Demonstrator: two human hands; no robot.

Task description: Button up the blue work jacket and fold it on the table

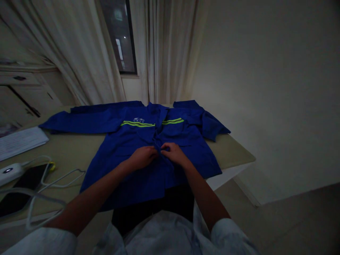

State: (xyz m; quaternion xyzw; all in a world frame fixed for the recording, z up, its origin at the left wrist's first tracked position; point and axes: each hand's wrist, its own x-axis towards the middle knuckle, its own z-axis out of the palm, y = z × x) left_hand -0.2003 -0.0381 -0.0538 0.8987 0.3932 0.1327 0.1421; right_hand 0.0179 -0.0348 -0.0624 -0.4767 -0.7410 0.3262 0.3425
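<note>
A blue work jacket [127,141] with yellow-green stripes across the chest lies spread on the table, collar away from me. Its sleeves reach out to both sides, and its lower hem hangs over the near edge. At the middle of the front opening, my left hand [145,156] pinches one edge of the placket. Just beside it, my right hand [174,153] pinches the other edge, thumb and forefinger together. The fingertips of both hands almost meet. Any button between them is too small and dark to make out.
Left on the table [66,152] are a phone [29,180], a white power strip [10,173], looping white cables [63,182] and printed papers [22,141]. Curtains [170,53] and a window stand behind. A wall [265,88] rises on the right, past the table's corner.
</note>
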